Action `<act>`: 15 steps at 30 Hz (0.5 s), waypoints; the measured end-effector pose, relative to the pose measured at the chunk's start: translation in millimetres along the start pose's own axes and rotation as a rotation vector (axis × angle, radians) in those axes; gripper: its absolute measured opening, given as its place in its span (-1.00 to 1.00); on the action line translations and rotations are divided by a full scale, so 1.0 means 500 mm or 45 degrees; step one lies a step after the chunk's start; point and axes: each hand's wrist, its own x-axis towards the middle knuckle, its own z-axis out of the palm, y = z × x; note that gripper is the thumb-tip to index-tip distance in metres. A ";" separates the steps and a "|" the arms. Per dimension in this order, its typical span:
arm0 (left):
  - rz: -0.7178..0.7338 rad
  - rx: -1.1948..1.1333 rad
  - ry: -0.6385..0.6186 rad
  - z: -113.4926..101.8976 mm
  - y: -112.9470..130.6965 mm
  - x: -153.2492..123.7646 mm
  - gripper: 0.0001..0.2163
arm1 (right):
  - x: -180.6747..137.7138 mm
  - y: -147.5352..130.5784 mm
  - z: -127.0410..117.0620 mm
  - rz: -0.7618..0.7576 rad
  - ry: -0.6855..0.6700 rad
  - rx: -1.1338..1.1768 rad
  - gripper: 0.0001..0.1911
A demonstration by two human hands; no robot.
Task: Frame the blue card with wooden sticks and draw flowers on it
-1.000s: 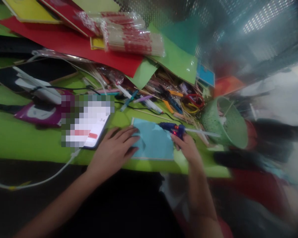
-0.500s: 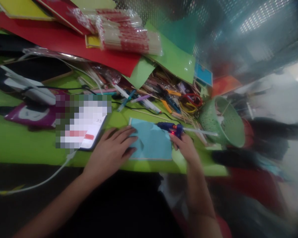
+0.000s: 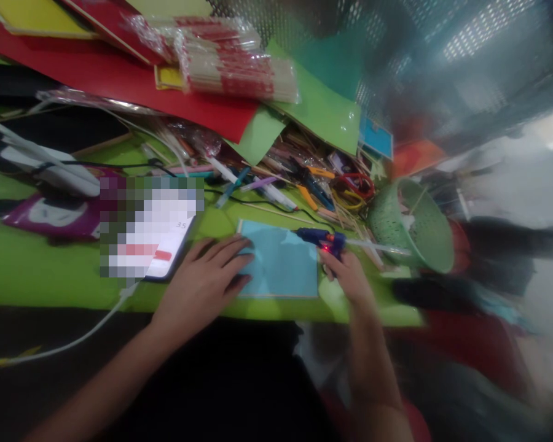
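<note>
A light blue rectangular sheet or card [image 3: 281, 264] lies on the green table cover [image 3: 64, 276] in front of me. My left hand [image 3: 212, 268] rests flat with fingers spread over its left edge. My right hand [image 3: 345, 270] grips a dark blue hot glue gun [image 3: 325, 239] at the card's right side. A red light glows on the gun, and a pale glue stick [image 3: 378, 246] sticks out of its back. The nozzle points left, over the card's upper right corner; whether it touches the card I cannot tell.
Left of my left hand lies a phone [image 3: 166, 245] with a white cable [image 3: 96, 331]. Pens, pliers [image 3: 311, 184] and thin sticks clutter the area behind the card. A green basket [image 3: 410, 227] stands at right. Wrapped stick bundles [image 3: 239, 73] lie on coloured sheets at the back.
My right hand has shifted the glue gun slightly to the right, toward the card's right edge. My left hand stays in place on the card.
</note>
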 end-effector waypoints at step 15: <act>0.032 0.063 0.012 0.001 -0.001 -0.002 -0.77 | -0.003 0.013 -0.007 0.023 0.005 0.013 -0.61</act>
